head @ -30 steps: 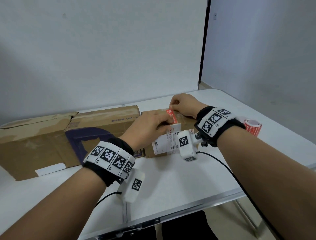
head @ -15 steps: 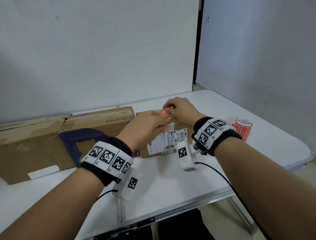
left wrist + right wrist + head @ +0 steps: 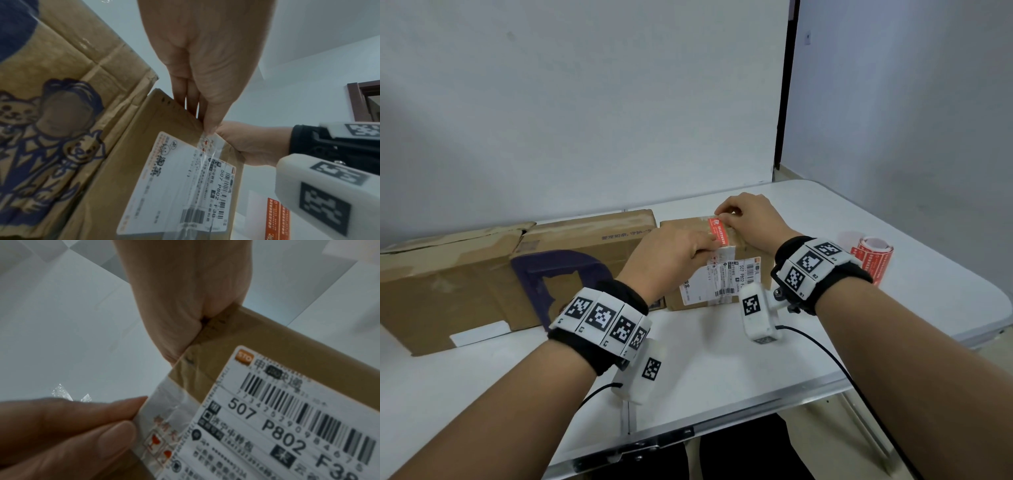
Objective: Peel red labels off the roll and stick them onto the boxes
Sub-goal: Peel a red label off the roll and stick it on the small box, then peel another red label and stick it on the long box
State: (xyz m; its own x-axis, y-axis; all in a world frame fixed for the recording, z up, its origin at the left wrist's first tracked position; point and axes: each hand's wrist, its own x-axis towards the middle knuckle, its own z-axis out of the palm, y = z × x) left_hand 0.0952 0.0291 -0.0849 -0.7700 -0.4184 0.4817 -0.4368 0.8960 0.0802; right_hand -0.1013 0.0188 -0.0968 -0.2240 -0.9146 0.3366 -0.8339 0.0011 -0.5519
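Note:
A red label [image 3: 717, 231] lies lengthwise along the top of a small brown box [image 3: 681, 225] that carries a white shipping label [image 3: 719, 281]. My left hand [image 3: 709, 245] pinches the label's near end at the box's front edge; its thumb and fingers [image 3: 208, 128] meet there over the white tape [image 3: 164, 404]. My right hand [image 3: 724, 215] has curled fingertips holding the label's far end, with its heel [image 3: 185, 318] on the box edge. The roll of red labels [image 3: 871, 258] stands on the table to the right of my right wrist.
Two larger cardboard boxes [image 3: 448, 284] [image 3: 585, 236] lie to the left, against the small one; the nearer bears a purple print. The white table [image 3: 722, 363] runs up to the wall behind. Cables hang from both wrist cameras.
The label, held raised and tilted a second ago, now lies down along the box top. Both hands stay on its ends, and the head view has shifted slightly.

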